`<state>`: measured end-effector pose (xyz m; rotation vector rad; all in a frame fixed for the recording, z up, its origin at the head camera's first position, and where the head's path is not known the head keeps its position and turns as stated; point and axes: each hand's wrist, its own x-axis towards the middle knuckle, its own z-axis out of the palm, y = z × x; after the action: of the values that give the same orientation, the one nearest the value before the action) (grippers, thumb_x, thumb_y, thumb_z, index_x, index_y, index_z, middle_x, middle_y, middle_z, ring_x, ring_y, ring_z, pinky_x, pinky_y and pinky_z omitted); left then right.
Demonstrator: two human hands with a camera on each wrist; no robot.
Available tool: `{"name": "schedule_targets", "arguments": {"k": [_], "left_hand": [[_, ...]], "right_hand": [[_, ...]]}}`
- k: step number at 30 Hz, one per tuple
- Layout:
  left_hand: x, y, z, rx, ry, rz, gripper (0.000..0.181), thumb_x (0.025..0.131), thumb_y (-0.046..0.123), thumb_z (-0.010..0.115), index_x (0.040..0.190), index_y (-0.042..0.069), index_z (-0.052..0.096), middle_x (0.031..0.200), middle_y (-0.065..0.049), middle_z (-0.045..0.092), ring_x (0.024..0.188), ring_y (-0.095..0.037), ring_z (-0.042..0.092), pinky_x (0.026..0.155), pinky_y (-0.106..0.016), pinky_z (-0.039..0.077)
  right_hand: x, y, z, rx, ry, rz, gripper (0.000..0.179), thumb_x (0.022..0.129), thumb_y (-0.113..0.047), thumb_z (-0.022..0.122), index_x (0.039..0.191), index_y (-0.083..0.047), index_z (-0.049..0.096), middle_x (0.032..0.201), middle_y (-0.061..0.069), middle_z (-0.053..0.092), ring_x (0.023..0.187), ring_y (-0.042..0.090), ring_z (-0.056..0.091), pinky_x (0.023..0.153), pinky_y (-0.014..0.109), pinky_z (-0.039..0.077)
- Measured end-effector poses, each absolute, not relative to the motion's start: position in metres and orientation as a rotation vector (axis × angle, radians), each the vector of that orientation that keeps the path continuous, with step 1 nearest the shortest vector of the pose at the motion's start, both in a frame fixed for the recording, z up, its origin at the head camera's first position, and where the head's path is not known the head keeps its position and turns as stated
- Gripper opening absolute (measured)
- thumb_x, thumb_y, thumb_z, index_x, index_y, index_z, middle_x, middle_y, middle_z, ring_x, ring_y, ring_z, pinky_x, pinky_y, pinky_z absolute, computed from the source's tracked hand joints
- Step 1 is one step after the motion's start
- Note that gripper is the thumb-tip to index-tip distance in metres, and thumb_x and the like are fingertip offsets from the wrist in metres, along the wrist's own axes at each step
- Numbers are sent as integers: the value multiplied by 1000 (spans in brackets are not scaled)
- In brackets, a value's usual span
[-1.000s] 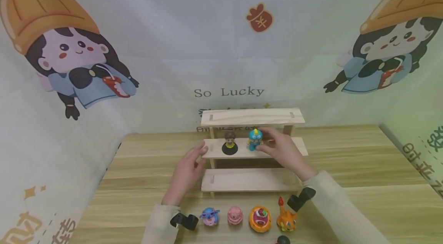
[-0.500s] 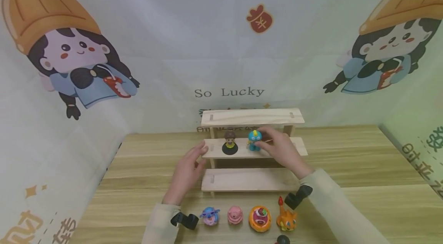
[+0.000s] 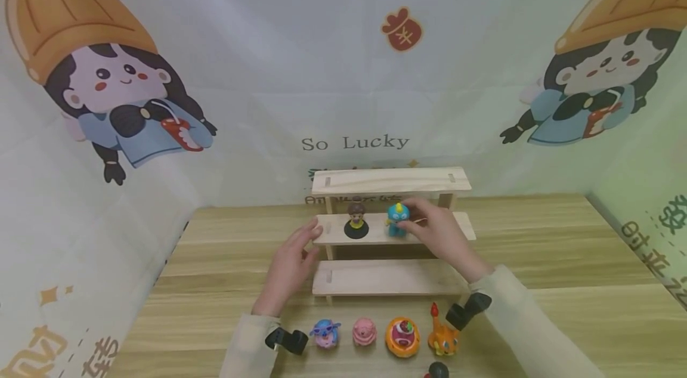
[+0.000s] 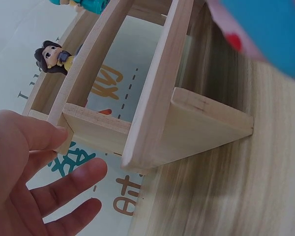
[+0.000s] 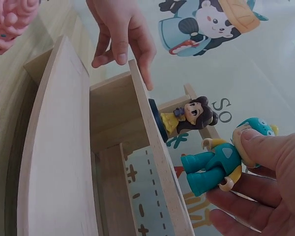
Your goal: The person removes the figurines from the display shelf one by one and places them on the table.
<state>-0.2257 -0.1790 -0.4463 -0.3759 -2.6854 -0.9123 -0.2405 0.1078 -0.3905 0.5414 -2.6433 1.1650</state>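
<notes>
My right hand (image 3: 437,232) pinches a teal toy figurine (image 5: 216,160) with a yellow crest and yellow arms, thumb against its head. In the right wrist view its feet show close above the middle shelf of a wooden three-tier rack (image 3: 392,278), seemingly with a small gap. To its left on that shelf, a brown-haired doll figurine (image 3: 356,217) in a yellow dress stands upright on a black base. My left hand (image 3: 290,262) touches the left end of the middle shelf with its fingertips; its other fingers are spread apart (image 4: 71,184).
In front of the rack, on the wooden table (image 3: 188,306), stand a blue toy with sunglasses (image 3: 325,333), a pink toy (image 3: 364,331), a round orange toy (image 3: 402,337) and an orange dragon-like toy (image 3: 443,336). A dark round-topped object (image 3: 438,369) is cut off below.
The teal figurine has shifted slightly down and to the right in my right hand. My left hand stays at the shelf's end.
</notes>
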Motion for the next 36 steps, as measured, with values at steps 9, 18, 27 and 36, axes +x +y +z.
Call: {"name": "schedule_targets", "arguments": {"k": [9,18,27,36], "left_hand": [[-225,-179,-445,-389,-2682,-925,42,89,8,64,130,13,57,147,-2,45,74,-12,61,70,-27,55],[-225,-179,-446,-394,-2685,-915,42,89,8,64,130,12,57,147,-3,45,73,-12,61,70,-27,54],[-226,-178,-445,-401,-2677,-914,42,89,8,64,130,12,57,147,-3,46,73,-12,61,70,-28,55],[-226,-179,-445,-398,-2677,-921,42,89,8,63,130,12,57,146,-3,46,74,-12,62,70,-30,55]], "right_hand": [[-223,110,-388,566,-2631,1161,33,84,-9,72,114,-1,59,103,13,70,89,24,68,75,33,58],[-196,106,-384,671,-2650,1279,31,85,-8,70,114,-6,60,102,8,70,87,18,69,77,26,58],[-171,106,-390,715,-2658,1274,29,84,-14,72,111,-9,62,95,0,70,83,10,67,78,26,56],[-154,100,-403,906,-2576,1386,28,83,-15,73,108,-8,62,96,1,70,84,7,65,79,26,57]]}}
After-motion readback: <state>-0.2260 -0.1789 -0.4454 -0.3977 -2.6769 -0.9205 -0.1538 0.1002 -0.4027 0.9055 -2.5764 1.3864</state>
